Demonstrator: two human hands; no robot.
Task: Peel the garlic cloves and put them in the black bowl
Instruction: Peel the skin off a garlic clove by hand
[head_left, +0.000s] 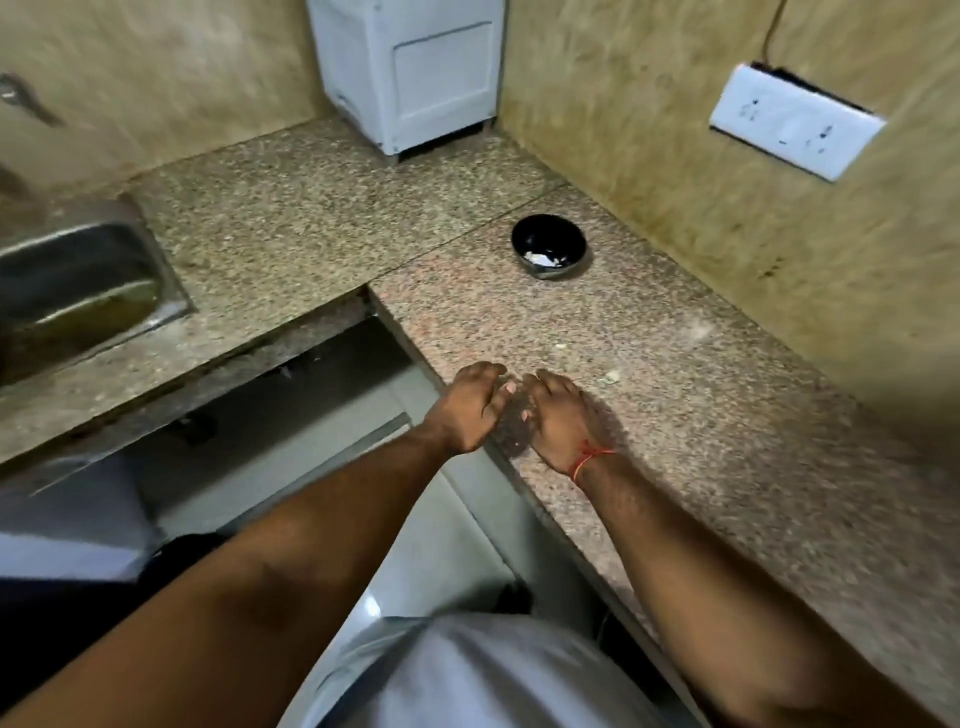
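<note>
Both hands hover close together over the near edge of the granite counter (701, 415), at about six o'clock from the black bowl (549, 244), which sits well apart from them toward the back wall. The left hand (470, 408) and the right hand (558, 421) have their fingers curled inward toward each other, fingertips nearly meeting, and it looks as though they are working at something tiny between them; whether a garlic clove is actually pinched there I cannot tell, since the blur and the fingers hide it. A red thread (589, 457) circles the right wrist. Inside the bowl, at its six o'clock side, lie a few pale pieces (540, 257), likely peeled cloves. Small pale scraps (612, 378) rest on the counter at roughly two o'clock from the right hand, probably skin or a loose clove. A clove, I judge, is light, firm and small, its papery skin dry and brittle while the flesh beneath turns slick and sticky once bared; it is best held at its blunt root end with one hand while the other hand's nails lift the skin from the tip. A steel sink (78, 280) lies far off at nine o'clock.
</note>
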